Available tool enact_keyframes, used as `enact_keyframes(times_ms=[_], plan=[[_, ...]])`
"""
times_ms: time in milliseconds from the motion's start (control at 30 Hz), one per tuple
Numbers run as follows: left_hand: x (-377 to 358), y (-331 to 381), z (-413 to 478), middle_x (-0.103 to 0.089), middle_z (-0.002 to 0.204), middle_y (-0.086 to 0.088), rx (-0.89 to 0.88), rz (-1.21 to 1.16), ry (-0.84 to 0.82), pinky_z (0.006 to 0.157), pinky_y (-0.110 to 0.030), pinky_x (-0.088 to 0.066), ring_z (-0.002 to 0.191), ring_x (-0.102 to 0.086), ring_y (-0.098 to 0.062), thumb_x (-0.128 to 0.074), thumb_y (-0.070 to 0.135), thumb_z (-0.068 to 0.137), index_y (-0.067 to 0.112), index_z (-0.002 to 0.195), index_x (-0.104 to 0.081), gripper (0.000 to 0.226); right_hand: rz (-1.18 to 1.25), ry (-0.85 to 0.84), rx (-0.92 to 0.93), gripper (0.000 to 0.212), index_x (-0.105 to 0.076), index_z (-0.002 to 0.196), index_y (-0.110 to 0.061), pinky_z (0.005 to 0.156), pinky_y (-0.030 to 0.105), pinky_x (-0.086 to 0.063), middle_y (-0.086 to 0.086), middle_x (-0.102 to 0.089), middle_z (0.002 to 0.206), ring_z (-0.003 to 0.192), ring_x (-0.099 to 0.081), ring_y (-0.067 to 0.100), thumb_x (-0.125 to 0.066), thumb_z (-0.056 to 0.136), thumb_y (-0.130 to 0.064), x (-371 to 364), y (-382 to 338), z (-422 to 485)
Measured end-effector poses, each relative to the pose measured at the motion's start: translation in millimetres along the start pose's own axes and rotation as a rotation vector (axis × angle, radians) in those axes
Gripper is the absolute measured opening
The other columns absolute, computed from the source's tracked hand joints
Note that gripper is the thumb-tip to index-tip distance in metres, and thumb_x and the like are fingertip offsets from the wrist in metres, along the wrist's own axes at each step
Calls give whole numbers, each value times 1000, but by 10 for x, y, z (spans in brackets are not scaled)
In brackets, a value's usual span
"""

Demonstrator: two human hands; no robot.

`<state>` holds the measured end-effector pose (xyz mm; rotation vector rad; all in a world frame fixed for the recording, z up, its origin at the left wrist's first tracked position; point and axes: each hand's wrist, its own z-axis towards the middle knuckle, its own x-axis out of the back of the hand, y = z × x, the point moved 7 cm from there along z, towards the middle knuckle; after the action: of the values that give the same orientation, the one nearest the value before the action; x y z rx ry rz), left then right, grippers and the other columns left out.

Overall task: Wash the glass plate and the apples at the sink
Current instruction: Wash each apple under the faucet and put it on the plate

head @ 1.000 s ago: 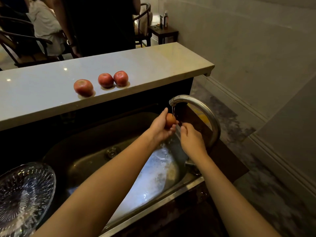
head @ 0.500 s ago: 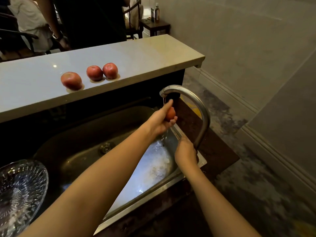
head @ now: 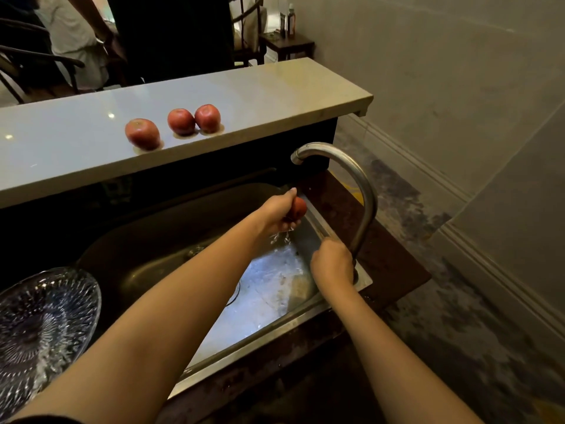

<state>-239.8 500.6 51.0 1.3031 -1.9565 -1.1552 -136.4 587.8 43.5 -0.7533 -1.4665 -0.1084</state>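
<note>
Since a second ago the right hand (head: 331, 264) has left the apple (head: 299, 208) and dropped to the foot of the tap (head: 356, 169), and the left hand (head: 275, 214) has lowered the apple away from the spout. The left hand now holds that apple over the far right corner of the sink (head: 272, 334), fingers wrapped round it, with drops falling beneath. The right hand is curled at the tap's base, back toward the camera; whether it grips the stem or a lever is hidden. Three more apples sit on the counter (head: 260, 87) beyond the sink: one (head: 142, 134) to the left by itself, and two touching just right of it (head: 181, 121) (head: 208, 118). The plate (head: 46, 316) lies at the near left, beside the sink, beaded with water. Two people stand behind the counter.
</note>
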Motion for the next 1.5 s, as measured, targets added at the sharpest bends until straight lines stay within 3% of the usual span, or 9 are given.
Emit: enact_keyframes(times_ms=[167, 300, 433, 633, 800, 967, 1067, 1167, 1500], plan=[[28, -21, -121, -41, 91, -12, 25, -172, -138, 41, -15, -36, 61, -43, -15, -47, 36, 94, 14, 107, -43, 26, -107, -64, 67, 27, -56, 116, -2, 82, 38, -50, 19, -63, 114, 106, -60, 34, -43, 95, -10, 105, -74, 6], [204, -89, -243, -47, 87, -10, 18, -72, -159, 44, -15, -41, 57, -47, -13, -48, 38, 94, 10, 106, -46, 31, 1, 17, 316, 50, -35, 138, -16, 79, 37, -47, 12, -60, 121, 107, -59, 32, -51, 93, -28, 261, -489, -6], [697, -93, -424, -61, 90, -8, -118, 197, 40, 57, -19, -47, 71, -57, -13, -38, 57, 92, 10, 112, -55, 54, 401, -242, 497, 58, -34, 139, -26, 87, 33, -49, 8, -55, 126, 109, -57, 23, -59, 87, -24, 130, -987, 4], [1639, -166, -923, -63, 92, -7, -104, 315, 303, 65, -24, -48, 80, -60, -15, -37, 56, 92, 18, 101, -58, 44, 363, -271, 703, 47, -52, 122, -18, 88, 38, -51, 8, -60, 116, 104, -58, 24, -71, 79, -25, -216, -1863, -213], [2478, -352, -1436, -60, 102, -9, -103, 393, 655, 54, -19, -47, 74, -59, -14, -44, 45, 93, 13, 120, -52, 42, 368, -394, 858, 38, -52, 110, -21, 65, 19, -41, -2, -55, 102, 88, -52, 12, -71, 77, -22, -642, -2696, -634], [3224, -668, -1989, -63, 111, -12, -90, 440, 868, 83, -34, -50, 97, -60, -23, -61, 30, 85, 12, 118, -55, 39, 371, -530, 994, 40, -51, 114, -15, 67, 19, -42, 2, -50, 109, 90, -50, 13, -68, 79, -13, -1127, -3405, -1150], [3673, -947, -2235, -65, 108, -16, -3, 420, 898, 80, -35, -51, 95, -63, -27, -69, 23, 80, 9, 116, -59, 40, 298, -605, 1058, 40, -50, 116, -10, 83, 38, -49, 11, -48, 116, 97, -52, 25, -65, 79, -10, -1487, -3737, -1496], [4016, -1204, -2354, -65, 107, -22, 53, 318, 886, 84, -44, -54, 96, -65, -35, -72, 17, 79, 4, 113, -60, 39, 233, -644, 1083, 42, -49, 119, -8, 85, 37, -44, 13, -48, 119, 103, -52, 28, -64, 80, -11, -1845, -3990, -1753], [4732, -1729, -2299, -68, 113, -8, 95, 360, 748, 98, -38, -47, 105, -62, -22, -69, 10, 80, 14, 121, -60, 42, 33, -673, 1102, 54, -50, 128, -17, 104, 38, -35, 5, -51, 127, 122, -39, 24, -68, 81, -35, -2629, -4310, -1831]])
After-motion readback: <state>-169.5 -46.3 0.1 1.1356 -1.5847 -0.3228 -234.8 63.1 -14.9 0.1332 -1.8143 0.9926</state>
